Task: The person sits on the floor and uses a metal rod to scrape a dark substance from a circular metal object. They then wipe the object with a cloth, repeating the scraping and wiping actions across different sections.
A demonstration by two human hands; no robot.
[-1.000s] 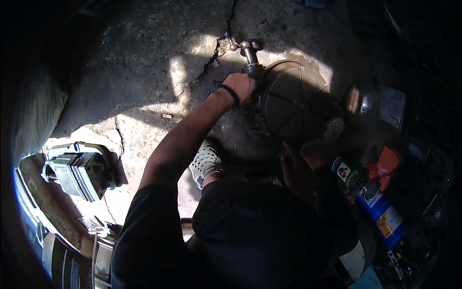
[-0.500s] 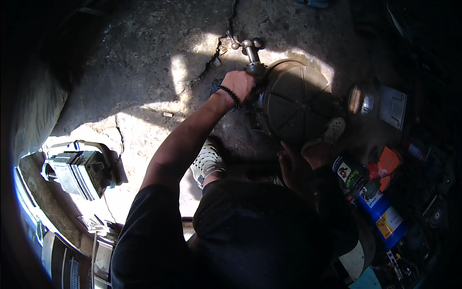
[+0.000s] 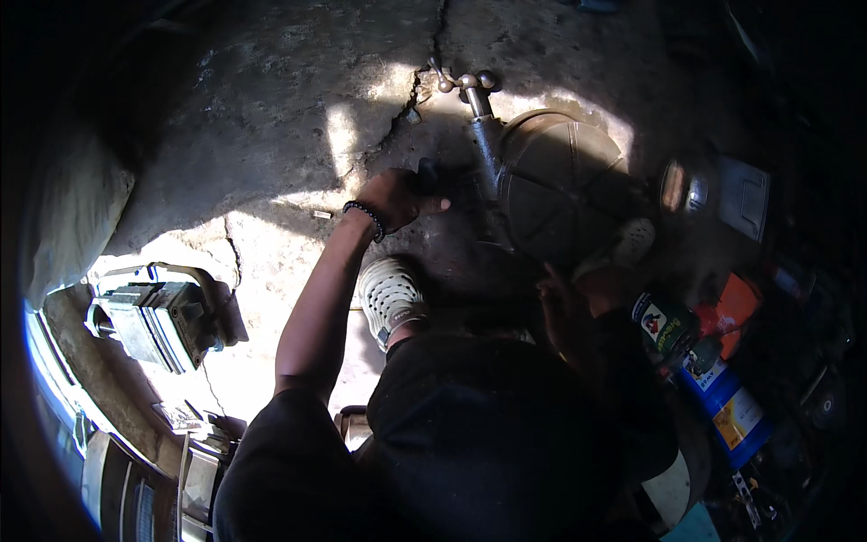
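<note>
A round dark metal plate with radial grooves (image 3: 564, 194) lies before me. Along its left side runs a metal shaft (image 3: 485, 149), topped by a ball-ended crank handle (image 3: 468, 83). My left hand (image 3: 394, 200) hovers left of the shaft, apart from it. Its fingers are curled and the thumb points right; a dark, blurred object (image 3: 428, 172) shows at the fingers, its kind not clear. In shadow near the plate's lower edge is my right hand (image 3: 562, 312), fingers loosely extended and nothing visible in them.
A machine vise (image 3: 158, 316) sits at left on sunlit, cracked concrete. My pale clogs (image 3: 390, 294) flank the work area. At right are a shiny rounded metal object (image 3: 684, 185), a grey flat case (image 3: 742, 199), a dark green container (image 3: 662, 325), an orange piece (image 3: 736, 303) and a blue container (image 3: 727, 411).
My left hand has come off the shaft and moved left and nearer to me, uncovering the shaft's lower part. My right hand stays at the plate's lower edge.
</note>
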